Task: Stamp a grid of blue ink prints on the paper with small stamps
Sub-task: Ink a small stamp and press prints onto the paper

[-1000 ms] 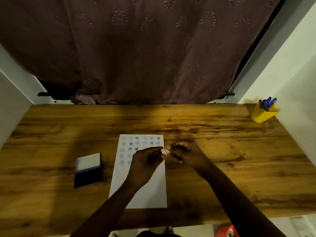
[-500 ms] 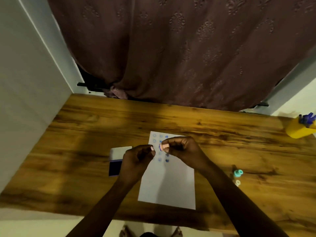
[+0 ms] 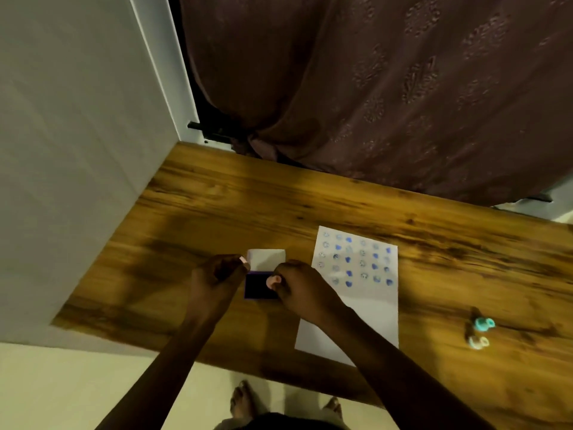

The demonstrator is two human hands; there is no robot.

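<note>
A white paper point(image 3: 353, 308) lies on the wooden table point(image 3: 217, 206), its upper half covered by a grid of blue prints. Left of it sits an open ink pad point(image 3: 259, 287) with a dark blue surface and a white lid point(image 3: 266, 259) flipped back. My right hand point(image 3: 297, 287) pinches a small pink stamp point(image 3: 273, 281) over the pad's right side. My left hand point(image 3: 214, 277) hovers at the pad's left edge, pinching a small pink piece point(image 3: 243, 260), perhaps the stamp's cap.
Two small stamps, a teal one point(image 3: 483, 324) and a pale one point(image 3: 477, 342), lie on the table to the right of the paper. A white wall point(image 3: 71, 150) borders the table's left side and a brown curtain point(image 3: 372, 88) hangs behind. My feet show below the table's near edge.
Both hands moved from above the paper leftward to the ink pad, and the pink stamp now sits over the pad. My head turned left, shifting the whole scene to the right.
</note>
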